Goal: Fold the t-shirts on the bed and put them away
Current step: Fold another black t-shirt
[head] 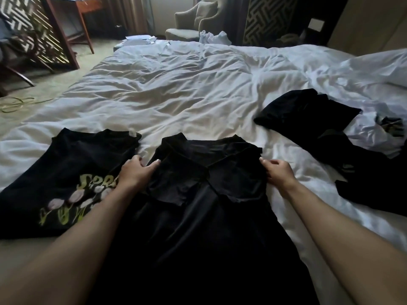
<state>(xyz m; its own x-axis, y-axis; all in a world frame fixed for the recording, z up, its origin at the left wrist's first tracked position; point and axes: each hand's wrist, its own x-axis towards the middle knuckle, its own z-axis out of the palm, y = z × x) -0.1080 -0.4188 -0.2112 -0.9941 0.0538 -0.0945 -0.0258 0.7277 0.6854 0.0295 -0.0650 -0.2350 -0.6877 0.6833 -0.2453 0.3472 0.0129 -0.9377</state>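
2 hands [134,172] [278,170] grip black t-shirt [209,216]; printed t-shirt [72,183] touching left.

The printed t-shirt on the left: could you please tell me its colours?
Black, with yellow-green lettering and pale pink tulips; the printed t-shirt shows in the head view.

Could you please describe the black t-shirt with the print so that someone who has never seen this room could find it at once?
Start at the white bed and look at its near edge. Of the black garments there, it is the printed t-shirt lying flat beyond the left hand. It alone carries yellow-green lettering and pale tulips; the others look plain black.
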